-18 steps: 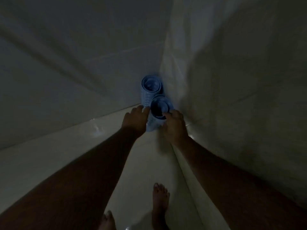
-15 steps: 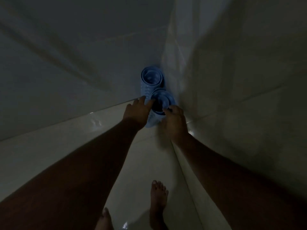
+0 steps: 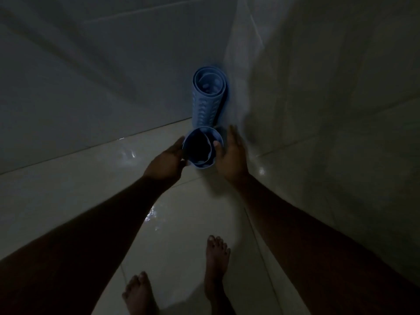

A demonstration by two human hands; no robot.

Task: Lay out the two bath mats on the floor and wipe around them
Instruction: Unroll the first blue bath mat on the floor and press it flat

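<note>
Curling round the left side of the nearer rolled pale blue rubber bath mat [image 3: 202,147], the fingers [image 3: 180,143] of the left hand [image 3: 164,160] grasp it just below its open top, knuckles turned up and to the left. On the other side, the thumb [image 3: 216,144] of the right hand [image 3: 231,155] hooks over the roll's rim, while its fingers reach fairly straight past the right side of the roll towards the far corner; the light is too dim to tell how firmly they press. Both wrists are level with each other, and both bare forearms stretch out long from the near corners of the view, converging on the roll.

That mat stands upright between the two hands on the glossy cream tiled floor [image 3: 186,212]. Just beyond it, the farther rolled pale blue rubber bath mat [image 3: 208,96], dotted with holes, stands in the corner where the grey tiled left wall [image 3: 91,76] meets the paler right wall [image 3: 318,87]. Two bare feet [image 3: 217,260] stand on the near floor.
</note>
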